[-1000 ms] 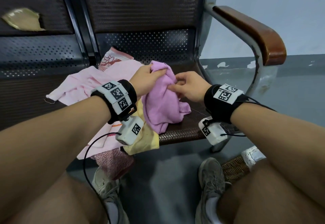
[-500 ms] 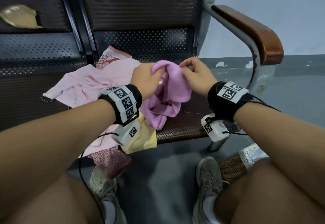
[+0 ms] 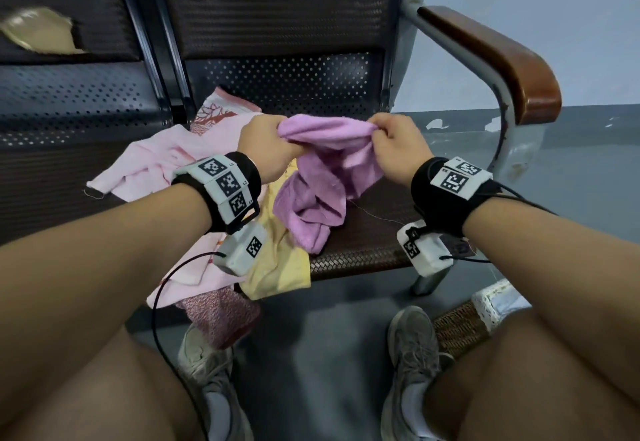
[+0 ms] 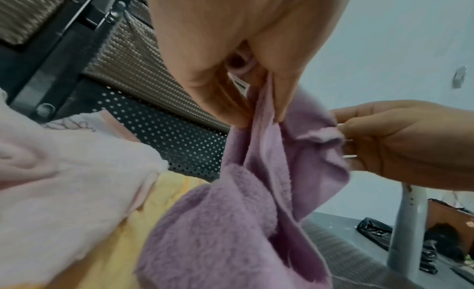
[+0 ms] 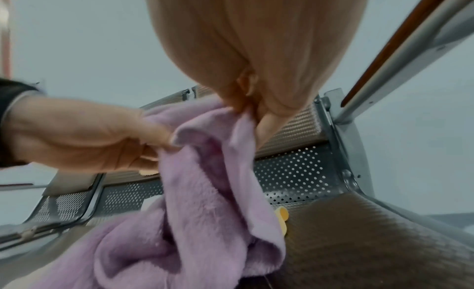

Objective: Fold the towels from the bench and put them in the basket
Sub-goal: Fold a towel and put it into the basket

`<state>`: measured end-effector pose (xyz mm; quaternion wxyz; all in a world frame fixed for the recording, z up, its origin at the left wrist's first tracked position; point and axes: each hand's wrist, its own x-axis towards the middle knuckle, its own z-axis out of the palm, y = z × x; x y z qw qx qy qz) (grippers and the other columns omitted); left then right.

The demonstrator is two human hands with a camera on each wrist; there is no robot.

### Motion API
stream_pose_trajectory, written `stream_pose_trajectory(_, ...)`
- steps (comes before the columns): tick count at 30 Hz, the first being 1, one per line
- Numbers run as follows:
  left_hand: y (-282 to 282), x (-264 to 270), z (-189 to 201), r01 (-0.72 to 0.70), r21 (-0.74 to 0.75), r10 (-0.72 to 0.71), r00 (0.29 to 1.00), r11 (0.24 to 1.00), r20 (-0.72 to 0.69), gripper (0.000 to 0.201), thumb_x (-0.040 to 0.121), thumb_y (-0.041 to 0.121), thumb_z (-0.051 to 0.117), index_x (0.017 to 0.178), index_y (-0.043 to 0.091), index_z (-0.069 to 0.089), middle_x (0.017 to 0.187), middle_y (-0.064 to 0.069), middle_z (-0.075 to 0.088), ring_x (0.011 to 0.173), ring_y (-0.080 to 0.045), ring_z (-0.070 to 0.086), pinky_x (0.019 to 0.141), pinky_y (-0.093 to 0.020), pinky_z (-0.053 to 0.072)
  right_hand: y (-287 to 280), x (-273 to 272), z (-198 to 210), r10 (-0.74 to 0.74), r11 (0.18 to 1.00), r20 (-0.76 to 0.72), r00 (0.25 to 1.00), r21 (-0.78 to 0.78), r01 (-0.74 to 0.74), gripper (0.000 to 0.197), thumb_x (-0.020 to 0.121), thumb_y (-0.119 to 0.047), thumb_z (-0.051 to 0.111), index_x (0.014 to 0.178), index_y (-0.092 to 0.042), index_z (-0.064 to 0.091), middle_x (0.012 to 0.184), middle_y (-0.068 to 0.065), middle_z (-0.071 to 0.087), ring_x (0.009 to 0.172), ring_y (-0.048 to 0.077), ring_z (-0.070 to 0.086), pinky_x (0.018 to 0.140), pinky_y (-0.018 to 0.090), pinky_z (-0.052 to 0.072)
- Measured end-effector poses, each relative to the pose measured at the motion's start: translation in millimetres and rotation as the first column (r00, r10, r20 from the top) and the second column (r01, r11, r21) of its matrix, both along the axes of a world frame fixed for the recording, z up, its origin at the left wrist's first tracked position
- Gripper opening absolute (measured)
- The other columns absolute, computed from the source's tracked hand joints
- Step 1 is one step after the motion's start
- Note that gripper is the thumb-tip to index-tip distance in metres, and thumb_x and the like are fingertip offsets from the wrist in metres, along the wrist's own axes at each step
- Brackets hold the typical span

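Note:
A purple towel (image 3: 325, 170) hangs bunched above the bench seat (image 3: 374, 233), held up by its top edge. My left hand (image 3: 268, 146) grips the left end of that edge, and my right hand (image 3: 393, 144) pinches the right end. The left wrist view shows the purple towel (image 4: 251, 202) drooping from my left hand (image 4: 259, 110). In the right wrist view my right hand (image 5: 250, 110) pinches the purple towel (image 5: 205, 202). A light pink towel (image 3: 156, 163), a yellow towel (image 3: 277, 260) and a red-patterned cloth (image 3: 221, 312) lie crumpled on the seat's left part. The basket (image 3: 460, 326) stands on the floor at lower right, mostly hidden by my leg.
The bench's wooden armrest (image 3: 491, 60) and metal frame rise on the right. A perforated backrest (image 3: 284, 80) stands behind the towels. My shoes (image 3: 412, 354) rest on the grey floor below the seat edge.
Both hands have risen and moved apart along the purple towel's top edge, stretching it between them. My right hand shifted from the towel's middle to its right end.

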<state>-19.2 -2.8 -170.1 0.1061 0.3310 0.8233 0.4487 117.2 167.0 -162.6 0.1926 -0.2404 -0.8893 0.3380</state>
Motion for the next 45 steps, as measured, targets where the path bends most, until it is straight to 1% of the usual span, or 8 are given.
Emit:
stream_pose_trajectory(4, 2, -2, -2, -0.03, 0.15, 0.007, 0.988, 0.988, 0.155, 0.022, 0.079, 0.015, 0.063, 0.096, 0.001, 0.067, 0.092, -0.023, 0.071, 0.089, -0.04, 0.069, 0.079, -0.056, 0.058, 10, -2, 2, -0.124, 0.99, 0.014, 0.992, -0.065, 0.124, 0.026, 0.094, -0.007, 0.036, 0.08, 0.0, 0.057, 0.074, 0.008, 0.055, 0.075, 0.022, 0.052, 0.068, 0.03, 0.039)
stream_pose_trajectory(9, 13, 9, -1, 0.096, 0.256, -0.143, 0.975, 0.962, 0.171, 0.009, 0.087, 0.019, 0.064, 0.089, 0.017, 0.055, 0.087, -0.017, 0.065, 0.081, -0.032, 0.066, 0.074, -0.051, 0.056, -13, 2, -1, 0.21, 0.977, 0.144, 0.967, 0.005, -0.213, 0.051, 0.082, -0.043, 0.069, 0.125, -0.023, 0.05, 0.107, -0.007, 0.063, 0.091, 0.007, 0.06, 0.077, 0.02, 0.047)
stream_pose_trajectory(14, 17, 12, -1, 0.163, 0.24, -0.203, 0.967, 0.957, 0.151, 0.03, 0.079, 0.027, 0.081, 0.08, 0.019, 0.052, 0.067, 0.007, 0.058, 0.063, -0.01, 0.049, 0.058, -0.027, 0.042, -26, -12, 2, 0.104, 0.994, -0.092, 0.99, -0.013, -0.105, 0.014, 0.082, -0.019, 0.057, 0.07, -0.025, 0.059, 0.066, -0.009, 0.059, 0.064, 0.007, 0.052, 0.062, 0.027, 0.041)
stream_pose_trajectory(25, 1, -14, -8, -0.07, -0.379, 0.047, 0.997, 0.923, -0.069, 0.021, 0.083, 0.031, 0.068, 0.078, 0.011, 0.066, 0.08, -0.013, 0.072, 0.076, -0.03, 0.069, 0.073, -0.038, 0.057, -3, -5, 12, -0.165, 0.986, -0.218, 0.962, -0.074, 0.152, 0.023, 0.088, -0.021, 0.04, 0.068, -0.013, 0.049, 0.063, -0.004, 0.044, 0.066, 0.014, 0.042, 0.061, 0.031, 0.033)
stream_pose_trajectory(29, 6, -10, 1, -0.167, -0.254, 0.265, 0.867, 0.953, 0.422, 0.024, 0.092, 0.027, 0.059, 0.083, 0.005, 0.062, 0.071, -0.012, 0.068, 0.054, -0.025, 0.07, 0.044, -0.029, 0.055, 3, 0, 10, -0.167, 0.98, -0.19, 0.967, 0.073, 0.184, 0.017, 0.089, -0.029, 0.052, 0.075, -0.022, 0.058, 0.066, -0.009, 0.055, 0.072, 0.016, 0.053, 0.064, 0.03, 0.037)
stream_pose_trajectory(37, 16, -15, 14, -0.364, 0.216, 0.152, 0.755, 0.906, 0.637, 0.013, 0.088, 0.004, 0.064, 0.099, 0.003, 0.07, 0.09, -0.014, 0.072, 0.074, -0.022, 0.069, 0.061, -0.031, 0.059, 0, 15, -3, 0.213, 0.957, -0.046, 0.976, 0.213, -0.198, 0.033, 0.098, -0.01, 0.047, 0.128, -0.024, 0.047, 0.092, -0.026, 0.061, 0.067, -0.003, 0.057, 0.067, 0.01, 0.042)
stream_pose_trajectory(42, 17, -9, 26, -0.234, 0.288, 0.005, 0.784, 0.929, 0.621, 0.026, 0.089, -0.008, 0.054, 0.114, -0.012, 0.061, 0.104, -0.024, 0.07, 0.087, -0.028, 0.073, 0.071, -0.032, 0.061, -11, 13, -1, 0.36, 0.901, 0.17, 0.917, 0.193, -0.389, 0.041, 0.097, -0.004, 0.034, 0.13, -0.03, 0.038, 0.108, 0.014, 0.068, 0.088, 0.036, 0.067, 0.084, 0.048, 0.054)
stream_pose_trajectory(45, 18, -8, 23, -0.284, 0.26, 0.064, 0.779, 0.923, 0.624, 0.017, 0.087, -0.01, 0.055, 0.103, -0.007, 0.061, 0.098, -0.024, 0.069, 0.081, -0.026, 0.07, 0.075, -0.036, 0.062, -16, 11, 4, 0.39, 0.885, 0.11, 0.914, 0.231, -0.405, 0.053, 0.092, 0.004, 0.033, 0.134, -0.027, 0.034, 0.134, 0.006, 0.061, 0.106, 0.032, 0.066, 0.096, 0.042, 0.05)
